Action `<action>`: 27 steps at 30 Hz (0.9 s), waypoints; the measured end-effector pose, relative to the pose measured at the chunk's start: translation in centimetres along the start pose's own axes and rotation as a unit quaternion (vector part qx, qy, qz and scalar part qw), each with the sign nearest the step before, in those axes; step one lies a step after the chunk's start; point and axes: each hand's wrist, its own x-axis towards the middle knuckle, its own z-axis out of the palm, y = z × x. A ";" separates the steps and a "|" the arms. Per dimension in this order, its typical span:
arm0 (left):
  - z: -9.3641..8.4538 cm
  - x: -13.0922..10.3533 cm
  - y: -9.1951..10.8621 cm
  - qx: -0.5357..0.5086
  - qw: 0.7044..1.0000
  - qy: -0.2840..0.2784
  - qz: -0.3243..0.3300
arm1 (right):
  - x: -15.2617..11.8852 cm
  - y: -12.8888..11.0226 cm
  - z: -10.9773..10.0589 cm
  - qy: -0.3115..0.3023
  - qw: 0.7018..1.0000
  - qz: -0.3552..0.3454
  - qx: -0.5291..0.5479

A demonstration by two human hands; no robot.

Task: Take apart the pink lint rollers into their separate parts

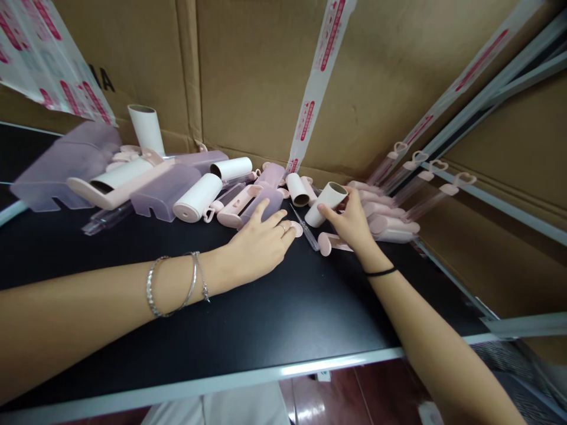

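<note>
My right hand [352, 219] grips a white paper roll [325, 205] between thumb and fingers, its hollow end tilted up. My left hand [261, 245] has its fingers apart over a translucent purple cover [267, 202] and a pink piece by its fingertips. Left of it lie a pink holder [234, 206] and a white roll with a pink end [198, 198]. Another white roll [297, 190] rests between my hands. A clear stick [305, 227] lies on the black shelf, close to a pink holder [332, 243] below my right hand.
Several pink rollers with clear heart-ended handles [392, 227] line the right side. Larger purple covers [66, 168] and an upright white roll [147, 130] stand at the left. Cardboard [252, 77] rises behind; a metal edge [248, 378] runs along the shelf's front.
</note>
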 end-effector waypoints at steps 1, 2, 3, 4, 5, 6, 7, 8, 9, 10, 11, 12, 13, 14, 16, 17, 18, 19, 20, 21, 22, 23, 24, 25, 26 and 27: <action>-0.1 0.0 0.0 -0.004 1.000 -0.009 0.000 | 0.2 0.1 0.4 -0.011 1.000 -0.004 0.015; -0.2 0.1 0.0 -0.008 1.000 -0.017 -0.003 | 0.4 0.2 0.8 -0.023 0.999 -0.009 0.027; -0.3 0.1 0.0 -0.013 1.000 -0.023 -0.005 | 0.5 0.1 1.0 -0.040 0.999 -0.013 0.032; -0.4 0.1 0.1 -0.017 0.999 -0.026 -0.008 | 0.5 -0.1 1.1 -0.056 0.998 -0.017 0.026; -0.5 0.2 0.1 -0.020 0.999 -0.028 -0.011 | 0.5 -0.3 1.0 -0.064 0.998 -0.021 0.011; -0.6 0.2 0.1 -0.023 0.999 -0.029 -0.012 | 0.4 -0.5 0.7 -0.065 0.997 -0.030 -0.016; -0.6 0.1 0.1 -0.025 0.999 -0.029 -0.013 | 0.2 -0.8 0.3 -0.056 0.996 -0.045 -0.052; -0.6 0.1 0.1 -0.027 0.999 -0.027 -0.013 | -0.1 -1.2 -0.3 -0.044 0.992 -0.068 -0.094; -0.6 0.1 0.2 -0.028 0.999 -0.026 -0.013 | -0.4 -1.7 -1.0 -0.037 0.985 -0.097 -0.137; -0.6 0.0 0.2 -0.029 0.999 -0.024 -0.012 | -0.8 -2.2 -1.6 -0.034 0.975 -0.126 -0.178; -0.5 0.0 0.3 -0.030 0.999 -0.021 -0.012 | -1.2 -2.9 -2.2 -0.039 0.964 -0.153 -0.216; -0.4 0.0 0.3 -0.031 0.999 -0.017 -0.012 | -1.7 -3.5 -2.5 -0.048 0.952 -0.176 -0.247; -0.4 -0.1 0.4 -0.031 0.999 -0.014 -0.014 | -2.2 -4.2 -2.6 -0.055 0.939 -0.195 -0.277; -0.3 -0.1 0.4 -0.030 0.999 -0.012 -0.016 | -2.7 -4.8 -2.4 -0.063 0.926 -0.209 -0.307; -0.3 0.0 0.4 -0.024 0.999 -0.009 -0.019 | -3.8 -5.7 -1.5 -0.081 0.897 -0.229 -0.370; -0.2 0.0 0.4 -0.022 1.000 -0.008 -0.019 | -4.2 -6.0 -0.8 -0.095 0.882 -0.233 -0.400; -0.3 0.0 0.4 -0.018 1.000 -0.009 -0.017 | -4.7 -6.2 -0.1 -0.106 0.869 -0.231 -0.425; -0.3 0.0 0.4 -0.014 1.000 -0.010 -0.014 | -5.0 -6.3 0.5 -0.111 0.860 -0.222 -0.447; -0.3 -0.1 0.4 -0.011 1.000 -0.010 -0.011 | -5.3 -6.3 1.0 -0.111 0.854 -0.208 -0.463; -0.3 -0.1 0.4 -0.008 1.000 -0.010 -0.009 | -5.6 -6.3 1.4 -0.110 0.852 -0.192 -0.474; -0.4 -0.1 0.4 -0.006 1.000 -0.010 -0.007 | -5.8 -6.2 1.6 -0.111 0.852 -0.177 -0.480; -0.4 -0.2 0.4 -0.006 1.000 -0.008 -0.006 | -6.0 -6.2 1.8 -0.114 0.853 -0.166 -0.481; -0.4 -0.2 0.4 -0.007 1.000 -0.007 -0.006 | -6.1 -6.2 1.9 -0.119 0.854 -0.160 -0.481; -0.5 -0.2 0.3 -0.008 1.000 -0.006 -0.007 | -6.3 -6.3 1.9 -0.123 0.854 -0.160 -0.480; -0.5 -0.2 0.3 -0.009 1.000 -0.006 -0.009 | -6.4 -6.4 1.9 -0.121 0.853 -0.163 -0.481; -0.5 -0.2 0.3 -0.010 1.000 -0.007 -0.010 | -6.6 -6.5 1.9 -0.113 0.852 -0.167 -0.483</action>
